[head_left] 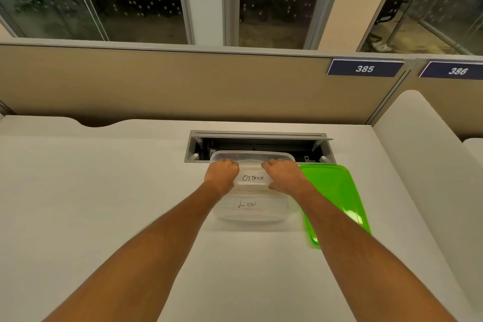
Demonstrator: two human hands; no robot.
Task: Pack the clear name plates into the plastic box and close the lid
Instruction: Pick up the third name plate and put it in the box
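A clear plastic box (251,155) stands on the white desk, with no lid on it. Inside it lies a clear name plate marked LION (251,204) at the near side. A second clear name plate marked OSTRICH (252,178) is over the box's far half, held at both ends. My left hand (222,174) grips its left end and my right hand (283,174) grips its right end, fingers curled over the top edge. The green lid (337,191) lies flat on the desk just right of the box, partly under my right forearm.
An open cable tray slot (257,140) sits in the desk right behind the box. A beige partition (183,81) with number signs 385 and 386 rises at the desk's back edge. A white side panel (428,154) bounds the desk on the right.
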